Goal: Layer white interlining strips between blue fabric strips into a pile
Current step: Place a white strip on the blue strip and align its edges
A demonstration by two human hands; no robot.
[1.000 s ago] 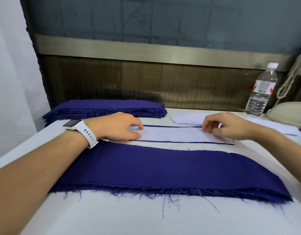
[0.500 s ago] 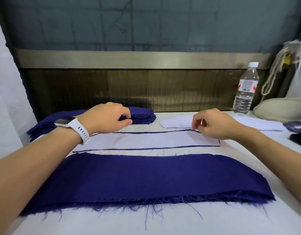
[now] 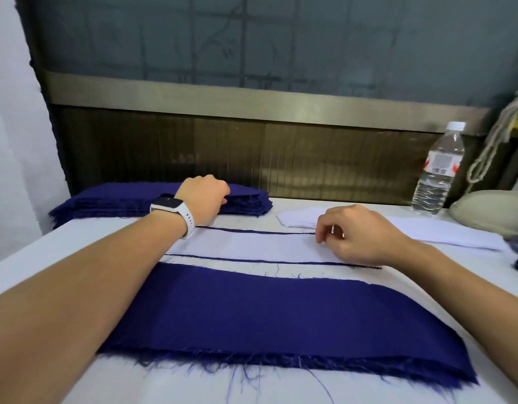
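White strip [image 3: 252, 243] lay topmost; left hand [image 3: 204, 199] curled on far blue stack [image 3: 112, 199], grip unconfirmed, right hand [image 3: 360, 234] loosely curled, empty; next move likely required lifting one blue layer only.

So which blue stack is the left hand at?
The far stack by the back wall, with the left hand on it. The wide near pile lies in front, clear of that hand.

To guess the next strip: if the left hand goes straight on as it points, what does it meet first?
The far stack of blue strips; the fingers of the left hand seem to be at its near edge, though contact is unclear.
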